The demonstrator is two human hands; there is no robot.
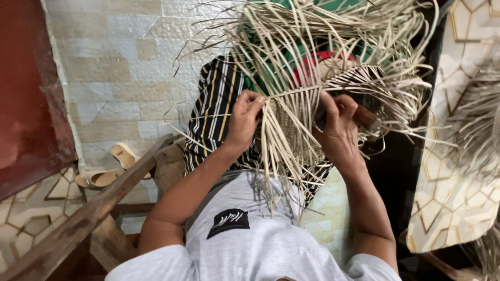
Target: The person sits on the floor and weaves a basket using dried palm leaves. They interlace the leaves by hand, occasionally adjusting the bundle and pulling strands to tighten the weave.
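Above the grey shirt (250,234), both hands' grip pinches the woven straw piece (291,130), loose strands pointing toward the person.

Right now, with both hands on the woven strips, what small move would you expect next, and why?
Probably the left hand draws the pale strip it pinches sideways across the woven panel. That strip already lies horizontally over the upright strands, while the right hand grips the panel's other edge beside a brown handle, steadying it. Many loose strand ends hang unwoven below.

right hand (339,127) fingertips: behind straw strips (291,130) | strips: cut off top
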